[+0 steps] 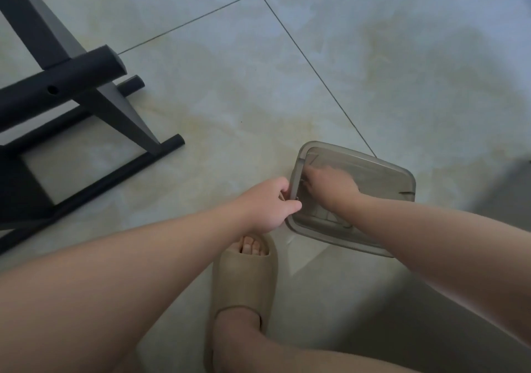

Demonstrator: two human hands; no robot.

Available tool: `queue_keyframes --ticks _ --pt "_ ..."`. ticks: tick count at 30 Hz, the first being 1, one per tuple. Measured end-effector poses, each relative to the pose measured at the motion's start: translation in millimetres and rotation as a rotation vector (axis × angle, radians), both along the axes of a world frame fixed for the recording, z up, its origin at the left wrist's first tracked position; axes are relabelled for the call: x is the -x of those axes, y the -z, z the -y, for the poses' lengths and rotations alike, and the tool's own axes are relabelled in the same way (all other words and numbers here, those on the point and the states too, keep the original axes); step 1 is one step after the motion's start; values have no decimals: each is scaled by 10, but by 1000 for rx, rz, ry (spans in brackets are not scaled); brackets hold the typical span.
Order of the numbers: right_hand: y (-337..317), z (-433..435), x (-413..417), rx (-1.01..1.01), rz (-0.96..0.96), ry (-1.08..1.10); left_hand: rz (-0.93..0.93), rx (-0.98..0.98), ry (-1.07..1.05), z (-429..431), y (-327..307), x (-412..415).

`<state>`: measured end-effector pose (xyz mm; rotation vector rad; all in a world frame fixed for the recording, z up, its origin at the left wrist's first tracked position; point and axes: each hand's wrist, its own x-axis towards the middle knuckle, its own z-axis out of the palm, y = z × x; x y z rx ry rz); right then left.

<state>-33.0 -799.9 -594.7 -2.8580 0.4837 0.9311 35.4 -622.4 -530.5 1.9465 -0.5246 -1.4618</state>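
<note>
Grey plastic box (382,180) sits on floor tiles (230,56), right of centre. Black frame (57,99) far left. Beige slipper (244,280) just below box. L hand (270,206) pinches box's left rim w/ thumb & fingers. R hand (330,184) reaches inside, fingers curled by same rim; blurred, can't tell grip.

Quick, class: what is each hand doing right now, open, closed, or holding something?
Left hand: fingers grip the rim of the plastic box.
Right hand: inside the box, blurred; cannot be told.
</note>
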Motion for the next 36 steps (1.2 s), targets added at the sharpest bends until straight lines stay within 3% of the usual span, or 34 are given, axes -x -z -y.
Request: queue_keyframes --ticks 6,11,15,21,24,27,31,36 --pt "-179 11 -56 19 10 -39 35 -15 33 -27 -18 -58" --pt "-663 -52 -105 -173 73 189 185 -106 202 -188 -400 -290" --pt "-1229 -173 -316 -283 244 314 313 -240 244 -462 -1000 -573" --pt "-2246 -607 -674 -562 499 465 566 -167 -14 -1120 -1885 -742" --pt "-2625 -1016 -826 -713 593 477 733 -65 -288 -1532 -2079 -798" --pt "-2796 -1467 -934 -818 666 505 906 -120 -486 -1852 -2109 -949" --pt "-2772 -1843 -995 -894 668 541 821 -199 -547 -1987 -1995 -1191" --pt "-2704 -1850 -1122 -979 646 533 617 -123 -476 -1799 -1912 -1524"
